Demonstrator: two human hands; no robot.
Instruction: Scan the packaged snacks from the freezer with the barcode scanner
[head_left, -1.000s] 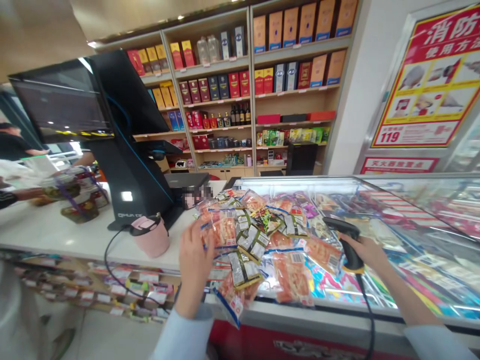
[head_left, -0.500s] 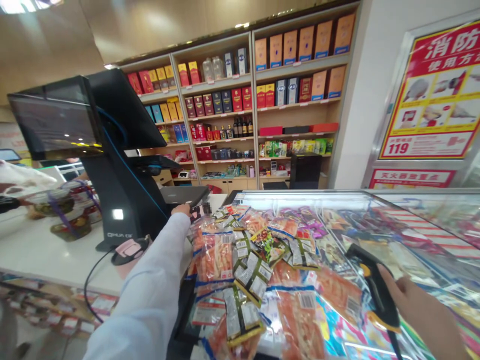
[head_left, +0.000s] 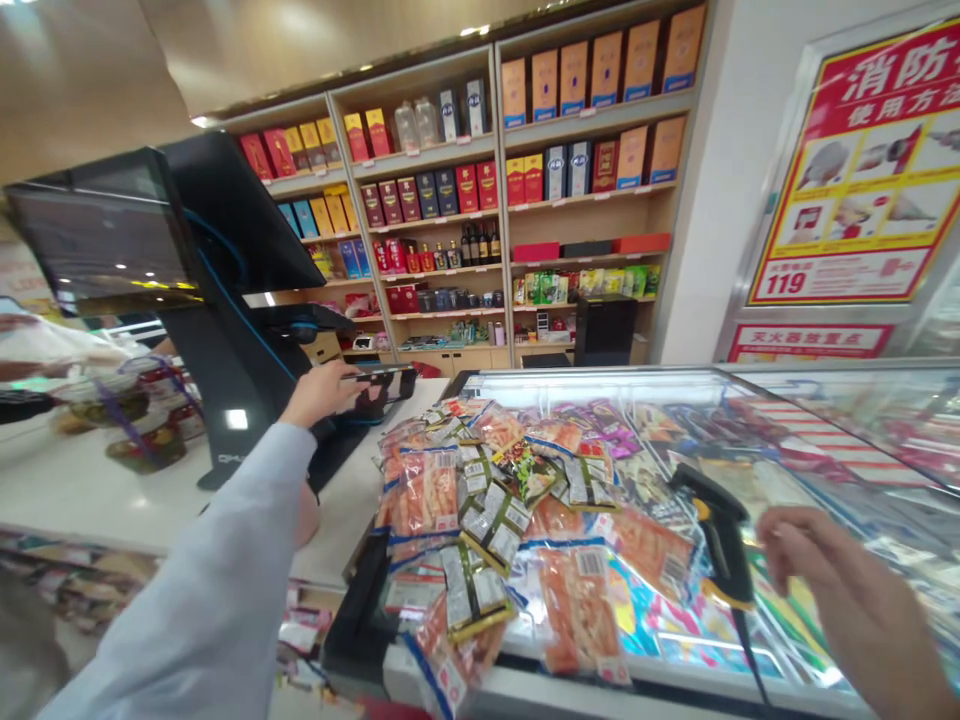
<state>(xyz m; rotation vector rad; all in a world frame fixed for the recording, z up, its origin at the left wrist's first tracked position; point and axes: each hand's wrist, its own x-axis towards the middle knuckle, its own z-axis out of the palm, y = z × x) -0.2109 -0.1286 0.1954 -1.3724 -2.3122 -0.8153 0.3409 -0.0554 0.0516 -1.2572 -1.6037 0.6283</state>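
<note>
At the counter's edge, my left hand [head_left: 319, 392] is closed on a flat, dark, glossy slab that looks like a smartphone [head_left: 390, 385], beside the base of the checkout screen. A black and yellow barcode scanner [head_left: 720, 540] lies on the glass freezer top, its cable hanging toward me. Just right of it my right hand [head_left: 840, 590] is apart from the scanner, fingers loosely curled with nothing visible in them. Between the hands lies a heap of clear snack packets [head_left: 427, 495] with orange-pink contents, mixed with green-and-silver packets [head_left: 495, 525].
A black checkout terminal [head_left: 240, 340] stands on the white counter [head_left: 247, 530] at left. Tied jars [head_left: 146, 440] sit beyond it, near another person's hand [head_left: 22, 370]. The glass-topped freezer [head_left: 787, 400] stretches right. Shelves of boxes [head_left: 427, 200] line the back wall.
My right hand has let go of the barcode scanner and moved slightly away. My left hand has drawn back left and up, lifting the phone-like slab from the counter's edge.
</note>
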